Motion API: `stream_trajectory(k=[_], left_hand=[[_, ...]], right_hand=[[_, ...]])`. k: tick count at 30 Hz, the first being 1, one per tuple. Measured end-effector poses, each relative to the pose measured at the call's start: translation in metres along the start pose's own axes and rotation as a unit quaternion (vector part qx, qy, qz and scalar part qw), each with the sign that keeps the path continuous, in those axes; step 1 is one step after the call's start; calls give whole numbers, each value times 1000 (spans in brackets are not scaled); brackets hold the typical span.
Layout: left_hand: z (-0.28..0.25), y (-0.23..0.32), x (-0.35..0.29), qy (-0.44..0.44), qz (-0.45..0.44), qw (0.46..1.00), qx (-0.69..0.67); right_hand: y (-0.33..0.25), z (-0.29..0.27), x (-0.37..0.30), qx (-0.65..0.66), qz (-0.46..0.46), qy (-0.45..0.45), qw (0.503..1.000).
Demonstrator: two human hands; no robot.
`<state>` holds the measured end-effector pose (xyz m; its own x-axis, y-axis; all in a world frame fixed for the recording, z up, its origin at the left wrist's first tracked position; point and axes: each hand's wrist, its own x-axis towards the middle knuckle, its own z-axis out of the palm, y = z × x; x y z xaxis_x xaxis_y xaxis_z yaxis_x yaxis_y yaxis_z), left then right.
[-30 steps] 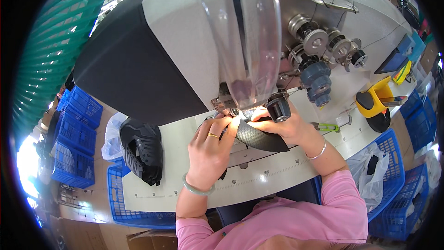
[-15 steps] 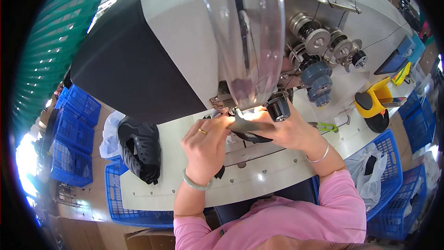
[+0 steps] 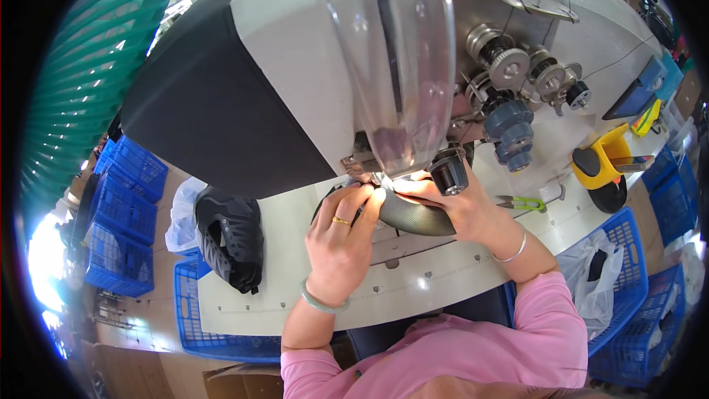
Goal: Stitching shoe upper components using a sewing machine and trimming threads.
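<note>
A dark grey mesh shoe upper (image 3: 415,214) lies under the head of a sewing machine (image 3: 295,66), its curved, rounded part turned toward me. My left hand (image 3: 343,229), with a ring and a pale bangle, pinches the edge of the upper just left of the needle area. From the other side my right hand (image 3: 469,210) grips it, fingers reaching in behind the black knob (image 3: 449,171). The transparent guard (image 3: 395,66) and machine head hide the needle and some fingertips. Another black shoe upper (image 3: 229,240) rests on the left of the table.
Green-handled thread snips (image 3: 523,203) lie right of my right hand. Beyond them stands a yellow holder (image 3: 609,151) with black parts. Blue crates (image 3: 628,244) flank the table, one with plastic bags. Thread tension dials (image 3: 509,66) jut from the machine. Green slats (image 3: 111,52) hang at left.
The upper has been turned, so its rounded mesh part now shows between my hands. My left hand has shifted right, and my right hand slightly right and down.
</note>
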<state>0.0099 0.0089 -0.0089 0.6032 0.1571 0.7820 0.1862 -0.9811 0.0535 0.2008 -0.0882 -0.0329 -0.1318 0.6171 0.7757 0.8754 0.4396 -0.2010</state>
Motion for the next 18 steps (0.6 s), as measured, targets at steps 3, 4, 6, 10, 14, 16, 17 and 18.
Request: stream_trajectory(k=[3,4,6,10,14,16,17,18], left_hand=[[1,1,0,-3,-11,1000,-2],[1,2,0,-7,-16,1000,8],[2,2,-1,-10,-21,1000,18],[4,1,1,25,13,1000,10],[3,-6,2,41,-101,987,-115],[6,-9,-1,40,-163,973,-156],[8,-8,-1,62,-120,983,-125],[11,-7,0,84,-77,989,-96]], right_hand=[[-2,1,3,-3,-17,30,999],[-3,1,4,-27,-41,32,998],[-3,2,5,-52,-65,35,996],[-2,3,3,-99,-104,31,989],[-7,3,2,-138,-107,11,985],[-8,7,3,-128,-99,24,986],[-8,8,2,-129,-99,23,986],[-8,8,1,-131,-96,22,986]])
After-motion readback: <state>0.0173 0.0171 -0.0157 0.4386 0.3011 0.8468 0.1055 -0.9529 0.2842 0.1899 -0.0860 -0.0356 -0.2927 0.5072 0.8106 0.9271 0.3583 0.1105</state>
